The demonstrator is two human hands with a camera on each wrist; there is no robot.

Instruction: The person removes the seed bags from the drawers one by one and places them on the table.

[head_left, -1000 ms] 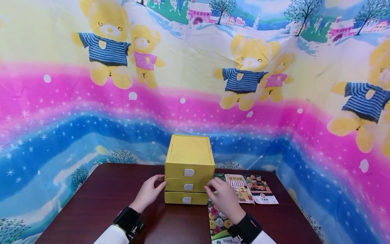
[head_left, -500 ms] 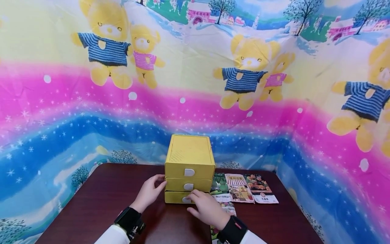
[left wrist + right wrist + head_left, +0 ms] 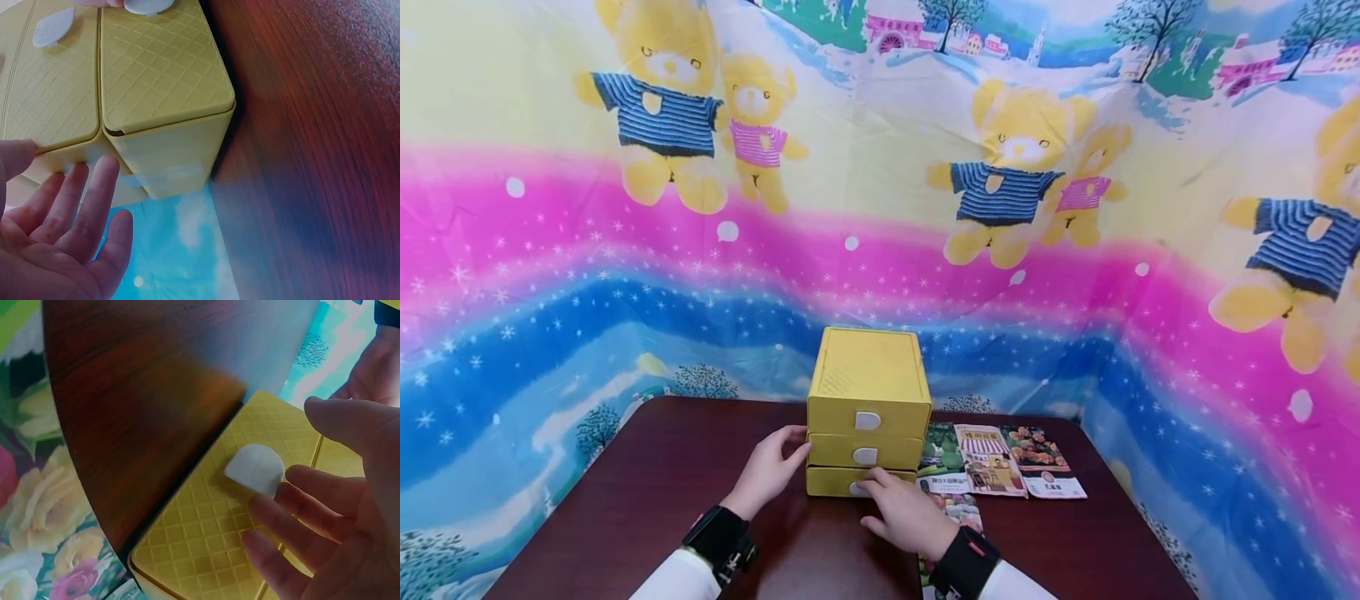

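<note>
A yellow three-drawer storage box (image 3: 871, 364) stands on the table, each drawer front bearing a white pull tab. My left hand (image 3: 764, 472) rests at the box's left side, level with the middle drawer (image 3: 833, 451). In the left wrist view its fingers lie loosely extended along the side wall, with the thumb by the drawer's front edge. My right hand (image 3: 906, 510) reaches to the bottom drawer (image 3: 829, 482). The right wrist view has its fingertips at the edge of the white tab (image 3: 256, 469), thumb held apart. All the drawers sit in the box.
Right of the box lie printed packets: a green one (image 3: 942, 454), one with a shop picture (image 3: 991, 462) and one with orange flowers (image 3: 1042, 458). A flower-printed packet (image 3: 957, 510) lies partly under the right forearm. A bear-patterned curtain (image 3: 880, 283) surrounds the dark wooden table (image 3: 685, 467).
My right hand has left the box's right side by the middle drawer and moved left and down to the bottom drawer's tab. The left hand has stayed in place.
</note>
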